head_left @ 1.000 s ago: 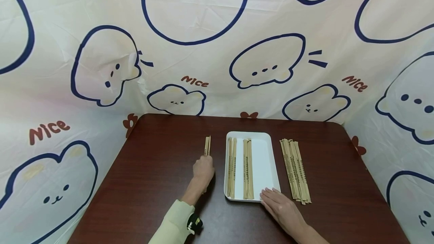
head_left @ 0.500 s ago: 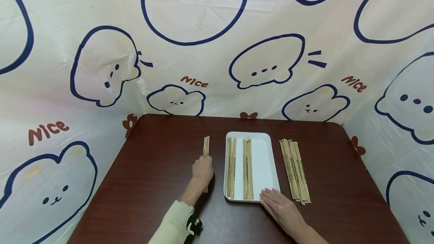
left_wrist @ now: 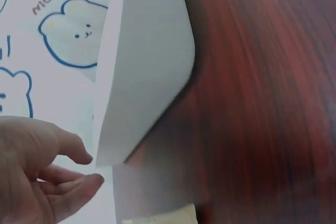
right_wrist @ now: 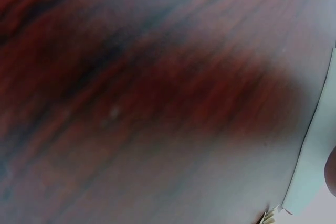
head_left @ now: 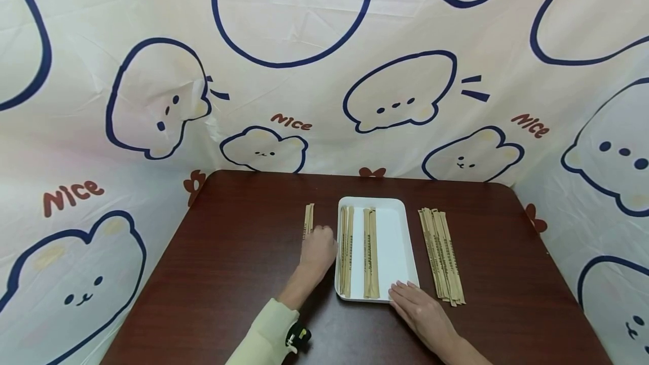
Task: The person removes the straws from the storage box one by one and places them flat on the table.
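Printed packets [head_left: 374, 255]; backdrop [head_left: 324, 92] reads "Nice"

The table [head_left: 228, 258] fills the lower middle of the head view, with the cloth [head_left: 324, 92] behind it across the upper frame. Right of centre lies the tray [head_left: 395, 246]; in it, one group of packets [head_left: 343, 252] runs along the left side, another [head_left: 374, 252] near the middle. The packet pile [head_left: 442, 258] lies on the table to the tray's right. At the tray's left, the left hand [head_left: 319, 249] partly covers the outlying packets [head_left: 309, 221]; the right hand [head_left: 418, 310] rests at its lower-right corner.
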A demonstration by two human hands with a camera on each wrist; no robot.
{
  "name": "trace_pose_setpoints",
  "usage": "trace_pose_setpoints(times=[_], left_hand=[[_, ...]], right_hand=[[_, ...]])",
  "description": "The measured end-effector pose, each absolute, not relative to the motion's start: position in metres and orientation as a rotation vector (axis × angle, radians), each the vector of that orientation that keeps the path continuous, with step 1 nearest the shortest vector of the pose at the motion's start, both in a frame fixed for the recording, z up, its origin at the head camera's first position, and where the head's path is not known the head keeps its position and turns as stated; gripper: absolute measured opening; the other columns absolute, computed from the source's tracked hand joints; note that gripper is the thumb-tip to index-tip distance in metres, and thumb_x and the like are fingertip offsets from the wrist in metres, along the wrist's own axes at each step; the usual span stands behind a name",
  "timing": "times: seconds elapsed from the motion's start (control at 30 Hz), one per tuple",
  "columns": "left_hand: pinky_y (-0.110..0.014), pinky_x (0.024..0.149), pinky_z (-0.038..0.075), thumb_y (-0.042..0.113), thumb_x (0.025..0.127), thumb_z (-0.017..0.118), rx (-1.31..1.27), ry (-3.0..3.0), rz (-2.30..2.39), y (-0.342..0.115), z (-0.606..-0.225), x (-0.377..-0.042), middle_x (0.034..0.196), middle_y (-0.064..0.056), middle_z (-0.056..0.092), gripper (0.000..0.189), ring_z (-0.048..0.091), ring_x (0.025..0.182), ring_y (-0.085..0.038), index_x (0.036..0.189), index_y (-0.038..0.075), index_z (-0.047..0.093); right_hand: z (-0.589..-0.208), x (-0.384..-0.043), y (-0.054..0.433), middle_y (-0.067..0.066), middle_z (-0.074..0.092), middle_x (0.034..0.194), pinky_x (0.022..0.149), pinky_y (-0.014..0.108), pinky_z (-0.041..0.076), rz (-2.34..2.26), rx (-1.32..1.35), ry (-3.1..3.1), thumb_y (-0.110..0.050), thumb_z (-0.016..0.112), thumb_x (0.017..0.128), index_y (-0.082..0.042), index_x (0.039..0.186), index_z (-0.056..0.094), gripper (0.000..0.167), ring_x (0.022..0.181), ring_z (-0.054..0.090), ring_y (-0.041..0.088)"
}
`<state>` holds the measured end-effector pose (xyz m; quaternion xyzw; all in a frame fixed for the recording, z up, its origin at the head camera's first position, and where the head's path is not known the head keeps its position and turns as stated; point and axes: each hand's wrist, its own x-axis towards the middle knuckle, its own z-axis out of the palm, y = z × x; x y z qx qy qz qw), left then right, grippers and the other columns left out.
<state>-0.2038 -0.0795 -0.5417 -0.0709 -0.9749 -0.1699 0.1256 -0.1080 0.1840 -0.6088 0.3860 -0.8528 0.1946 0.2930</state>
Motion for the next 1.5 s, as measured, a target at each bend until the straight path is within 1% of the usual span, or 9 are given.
trace_pose_setpoints(times=[0.17,0.3,0.4,0.53,0.67,0.93,1.2,1.33,1.5], left_hand=[[-0.035,0.046,0.051,0.005,0.089,0.066,-0.312,-2.902,-0.585,-0.066,-0.538,-0.202,0.08,-0.013,0.061,0.016,0.063,0.059,-0.026,0.075,0.002,0.059],[-0.033,0.048,0.052,0.006,0.091,0.065,-0.351,-2.957,-0.626,-0.054,-0.54,-0.2,0.081,-0.013,0.062,0.018,0.064,0.062,-0.025,0.074,0.003,0.059],[-0.035,0.048,0.053,0.007,0.089,0.067,-0.375,-2.962,-0.617,-0.045,-0.545,-0.198,0.077,-0.013,0.061,0.018,0.065,0.062,-0.028,0.073,0.002,0.061],[-0.033,0.046,0.053,0.008,0.088,0.068,-0.404,-2.955,-0.589,-0.034,-0.554,-0.194,0.071,-0.011,0.06,0.019,0.065,0.061,-0.027,0.071,0.002,0.062],[-0.031,0.043,0.05,0.009,0.087,0.068,-0.436,-2.943,-0.583,-0.028,-0.56,-0.191,0.067,-0.01,0.058,0.022,0.062,0.057,-0.023,0.068,0.002,0.059],[-0.031,0.041,0.05,0.006,0.086,0.065,-0.481,-2.895,-0.487,-0.019,-0.566,-0.187,0.061,-0.01,0.059,0.03,0.062,0.052,-0.024,0.059,0.007,0.053],[-0.033,0.046,0.053,0.005,0.085,0.068,-0.469,-2.955,-0.45,-0.012,-0.564,-0.186,0.067,-0.011,0.06,0.018,0.063,0.059,-0.025,0.068,0.003,0.062],[-0.034,0.047,0.053,0.004,0.082,0.071,-0.441,-2.956,-0.447,-0.01,-0.564,-0.186,0.067,-0.011,0.06,0.011,0.064,0.06,-0.026,0.073,0.002,0.066],[-0.036,0.046,0.053,0.005,0.08,0.071,-0.394,-2.95,-0.433,-0.007,-0.565,-0.186,0.066,-0.011,0.059,0.01,0.065,0.06,-0.027,0.072,0.002,0.066]], right_hand=[[-0.609,-0.108,0.185,0.012,0.073,0.108,0.088,0.046,0.056,0.511,1.033,-2.27,-0.028,0.055,0.103,-0.002,0.104,0.077,0.035,0.101,0.07,0.028],[-0.609,-0.108,0.186,0.011,0.073,0.108,0.088,0.046,0.056,0.51,1.031,-2.28,-0.029,0.054,0.103,-0.002,0.104,0.077,0.035,0.101,0.07,0.028],[-0.61,-0.108,0.186,0.011,0.073,0.108,0.088,0.047,0.055,0.511,1.031,-2.28,-0.028,0.056,0.102,-0.002,0.105,0.077,0.034,0.101,0.07,0.028],[-0.61,-0.108,0.187,0.011,0.073,0.109,0.089,0.046,0.055,0.506,1.034,-2.283,-0.025,0.061,0.099,-0.002,0.105,0.077,0.029,0.102,0.069,0.028],[-0.61,-0.108,0.187,0.011,0.073,0.11,0.089,0.046,0.055,0.501,1.038,-2.285,-0.025,0.06,0.099,-0.002,0.106,0.077,0.029,0.102,0.069,0.028],[-0.609,-0.108,0.187,0.012,0.073,0.11,0.088,0.047,0.056,0.519,1.037,-2.29,-0.024,0.063,0.098,-0.002,0.106,0.077,0.028,0.102,0.069,0.028],[-0.609,-0.109,0.187,0.011,0.073,0.109,0.088,0.046,0.056,0.524,1.031,-2.295,-0.027,0.057,0.102,-0.002,0.106,0.077,0.032,0.101,0.07,0.027],[-0.609,-0.109,0.186,0.011,0.073,0.109,0.088,0.046,0.056,0.529,1.033,-2.287,-0.026,0.059,0.101,-0.002,0.106,0.077,0.03,0.101,0.07,0.027],[-0.609,-0.109,0.185,0.011,0.073,0.109,0.087,0.046,0.056,0.527,1.036,-2.288,-0.026,0.06,0.1,-0.002,0.106,0.077,0.029,0.101,0.07,0.027]])
